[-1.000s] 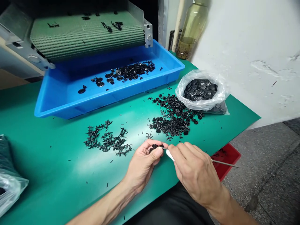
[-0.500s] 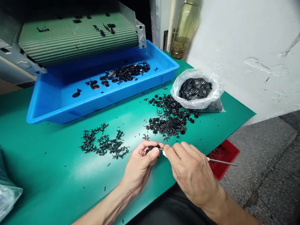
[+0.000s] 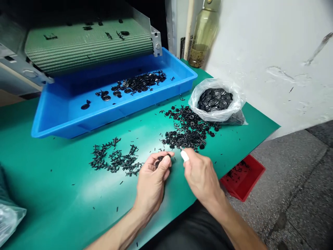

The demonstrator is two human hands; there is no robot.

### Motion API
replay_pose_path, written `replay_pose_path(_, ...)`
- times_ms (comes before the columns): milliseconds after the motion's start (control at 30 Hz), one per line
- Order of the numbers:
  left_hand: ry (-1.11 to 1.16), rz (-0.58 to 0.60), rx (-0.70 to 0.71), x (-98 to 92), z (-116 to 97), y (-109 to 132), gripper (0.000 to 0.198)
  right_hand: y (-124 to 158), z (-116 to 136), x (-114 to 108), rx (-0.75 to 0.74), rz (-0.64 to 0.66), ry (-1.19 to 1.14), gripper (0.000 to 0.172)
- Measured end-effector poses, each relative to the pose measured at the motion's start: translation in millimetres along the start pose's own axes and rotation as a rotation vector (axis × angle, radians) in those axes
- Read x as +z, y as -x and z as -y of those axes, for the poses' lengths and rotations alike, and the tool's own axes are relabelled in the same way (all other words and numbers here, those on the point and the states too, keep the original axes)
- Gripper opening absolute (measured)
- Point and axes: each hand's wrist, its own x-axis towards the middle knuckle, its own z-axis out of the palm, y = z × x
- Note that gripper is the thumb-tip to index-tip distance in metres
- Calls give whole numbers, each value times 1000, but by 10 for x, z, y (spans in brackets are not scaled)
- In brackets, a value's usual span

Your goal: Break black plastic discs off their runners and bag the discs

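Between the thumb and fingers of my left hand (image 3: 151,180) are several small round black plastic parts (image 3: 158,160), partly hidden by the fingers. My right hand (image 3: 204,177) is closed round a thin metal tool (image 3: 185,155) with a white grip; its tip shows just past the fingers, a little right of the left hand and apart from it. Just beyond my right hand lies a heap of small black round parts (image 3: 186,137) on the green tabletop (image 3: 85,194). To the left of my left hand lies a pile of black branched sprue pieces (image 3: 117,159).
A blue tray (image 3: 111,116) with black discs stands under the end of a green conveyor belt (image 3: 88,52). A clear plastic bag (image 3: 194,100) of black discs stands at back right, near a bottle (image 3: 203,38). A red bin (image 3: 249,180) sits below the table edge.
My right hand has drawn the tool's tip away from the parts in my left hand and turned more upright. My left hand has shifted slightly left and up, still holding the parts.
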Motion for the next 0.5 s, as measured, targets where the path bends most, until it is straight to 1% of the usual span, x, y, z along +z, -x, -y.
replay_pose_path(67, 20, 3, 17, -29, -28, -18, 19, -74, -53, -61, -17, 8, 45, 19)
replay_pose_path(133, 83, 26, 0, -57, -65, -34, 18, -159, -61, -93, -90, 47, 78, 20)
replay_pose_path(233, 160, 40, -66, -105, -123, -43, 16, -290, 29, -66, -178, 124, 206, 22)
replay_pose_path(300, 189, 59, -116, -142, -151, -38, 14, -358, 106, -22, -200, 162, 323, 21)
replay_pose_path(367, 206, 98, -142, -177, -168, -29, 9, -388, 143, 11, -209, 185, 390, 19)
replay_pose_path(433, 206, 127, -157, -196, -170, -20, 9, -372, 130, 13, -226, 175, 344, 19)
replay_pose_path(500, 169, 153, -179, -194, -159, -13, 19, -321, 94, -20, -269, 133, 182, 22)
